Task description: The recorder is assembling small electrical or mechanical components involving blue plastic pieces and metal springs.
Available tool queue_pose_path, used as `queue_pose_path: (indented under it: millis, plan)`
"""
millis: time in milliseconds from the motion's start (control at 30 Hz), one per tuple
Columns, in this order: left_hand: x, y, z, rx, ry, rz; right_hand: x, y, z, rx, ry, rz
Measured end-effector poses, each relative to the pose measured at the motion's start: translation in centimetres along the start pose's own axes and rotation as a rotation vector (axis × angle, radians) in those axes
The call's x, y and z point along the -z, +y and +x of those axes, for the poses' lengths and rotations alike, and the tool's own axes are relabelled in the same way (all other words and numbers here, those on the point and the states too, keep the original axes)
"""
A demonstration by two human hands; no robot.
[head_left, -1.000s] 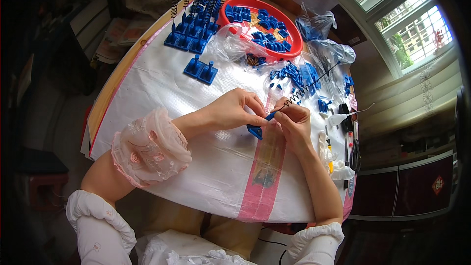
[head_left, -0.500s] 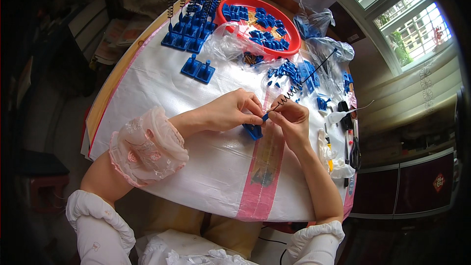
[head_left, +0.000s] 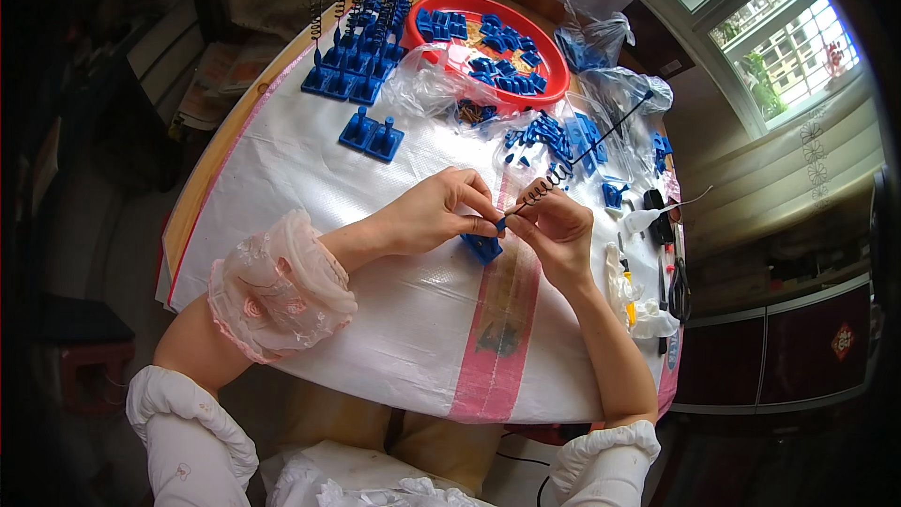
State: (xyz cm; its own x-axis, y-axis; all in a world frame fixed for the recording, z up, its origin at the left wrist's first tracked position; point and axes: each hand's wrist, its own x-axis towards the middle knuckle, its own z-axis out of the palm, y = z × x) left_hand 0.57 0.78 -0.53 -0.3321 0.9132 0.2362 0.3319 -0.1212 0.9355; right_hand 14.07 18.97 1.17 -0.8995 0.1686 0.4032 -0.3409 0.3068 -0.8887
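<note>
My left hand is closed, thumb and forefinger pinching a small blue plastic piece. Facing it, my right hand pinches the lower end of a black coiled spring wire. The wire's straight part rises toward the upper right and ends in a small dark tip. Its lower end meets the blue piece between my fingertips; whether it sits inside cannot be made out. Just below my left fingertips is a blue plastic base, partly covered by them; I cannot tell whether it is joined to the small piece.
A pair of blue bases with pegs stands beyond my left hand. Behind are bases carrying upright coiled wires and a red basin of blue parts. Loose blue pieces, a white squeeze bottle and scissors lie to the right.
My fingertips have drawn closer together, and less of the small blue piece shows between them. The wire leans slightly more to the right. The whole view has shifted a little.
</note>
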Motion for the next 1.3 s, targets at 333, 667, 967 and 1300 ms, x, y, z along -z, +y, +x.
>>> queue_pose_path:
  millis: [333,667,967,1300]
  plan:
    - [-0.2,0.1,0.0,0.02,0.023,0.02,0.0,-0.7,-0.1,0.106,-0.034,-0.272]
    - [0.0,0.3,0.0,-0.002,0.001,0.11,0.1,-0.6,-0.1,0.137,-0.047,-0.323]
    - [0.2,0.2,0.0,0.006,0.014,0.057,-0.4,-1.5,0.3,0.165,-0.041,-0.356]
    - [0.1,0.2,0.1,0.001,0.012,0.055,-0.3,-1.4,0.2,0.149,-0.044,-0.341]
